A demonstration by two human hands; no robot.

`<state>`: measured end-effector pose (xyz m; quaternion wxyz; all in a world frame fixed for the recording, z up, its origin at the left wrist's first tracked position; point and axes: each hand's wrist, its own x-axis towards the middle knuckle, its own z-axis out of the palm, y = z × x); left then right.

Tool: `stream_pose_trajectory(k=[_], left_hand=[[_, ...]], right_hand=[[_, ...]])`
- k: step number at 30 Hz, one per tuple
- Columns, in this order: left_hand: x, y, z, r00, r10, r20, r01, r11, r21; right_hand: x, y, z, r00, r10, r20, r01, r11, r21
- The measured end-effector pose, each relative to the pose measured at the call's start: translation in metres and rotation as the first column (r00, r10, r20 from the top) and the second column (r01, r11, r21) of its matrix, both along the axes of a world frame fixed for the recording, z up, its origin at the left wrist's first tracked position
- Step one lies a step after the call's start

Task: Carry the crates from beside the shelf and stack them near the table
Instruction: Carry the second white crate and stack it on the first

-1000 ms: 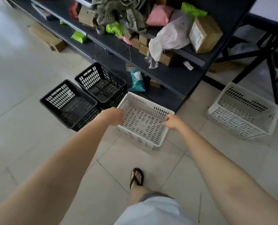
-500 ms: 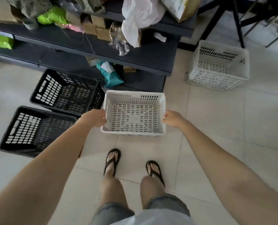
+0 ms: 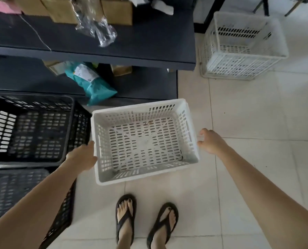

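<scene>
White slotted plastic crate [image 3: 144, 141] held level above the tiled floor [image 3: 239, 123], in front of the dark shelf [image 3: 131, 42].

Left hand [image 3: 82, 156] closed on its left rim; right hand [image 3: 211, 141] at the right rim, fingers curled, seemingly gripping. Two black crates [image 3: 29, 128] just left; another white crate [image 3: 243, 45] well apart beyond.

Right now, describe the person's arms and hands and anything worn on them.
Both arms are bare to the frame's edge: no sleeves, gloves, watch or bands visible. The left hand and right hand show no rings, though fine detail is blurred.

No legible text; label on teal bag [image 3: 95, 87] blurred
</scene>
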<state>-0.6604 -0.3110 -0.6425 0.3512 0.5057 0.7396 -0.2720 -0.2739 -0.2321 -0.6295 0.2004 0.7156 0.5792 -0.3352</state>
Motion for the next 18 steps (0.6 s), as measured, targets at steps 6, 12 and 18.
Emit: stream_pose_trajectory(k=[6,12,18], left_hand=[[0.002,0.016,-0.097,0.976,0.199,-0.092,-0.191,0.977,0.092],[-0.007,0.026,-0.152,0.912,0.362,-0.194,-0.311,0.917,0.248],[0.001,0.027,-0.120,0.918,0.366,-0.150,-0.330,0.918,0.221]], right_hand=[[0.013,0.020,-0.100,0.998,-0.062,0.021,0.061,0.997,0.052],[0.019,0.025,-0.177,0.990,-0.116,0.078,0.090,0.955,0.283],[0.030,0.018,-0.147,0.970,-0.203,0.133,0.167,0.956,0.240]])
